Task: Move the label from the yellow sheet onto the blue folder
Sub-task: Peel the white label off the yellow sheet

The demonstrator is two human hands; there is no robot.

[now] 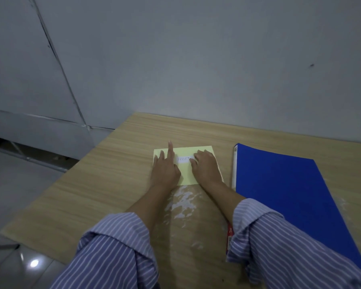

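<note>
On the pale wood-grain tabletop (pixel 104 184), near its far edge by the grey wall, lies a pale yellow rectangular paper sheet (pixel 186 152). A small white rectangular label (pixel 183 159) with faint handwritten letters sits on the sheet's middle, still stuck there and flat. To the right of the sheet, apart from it, lies a closed royal-blue folder (pixel 283 195) with a white spine edge facing the sheet.

Both hands rest on the sheet, on either side of the label. The left hand (pixel 165 172) lies palm down with its index finger stretched straight forward past the sheet's far edge and the other fingers loosely spread. The right hand (pixel 204 165) has its fingers curled together, the fingertips (pixel 193 161) touching the label's right end; whether they pinch its edge I cannot tell. Rolled blue-and-white striped sleeves (pixel 117 247) cover both forearms.
</note>
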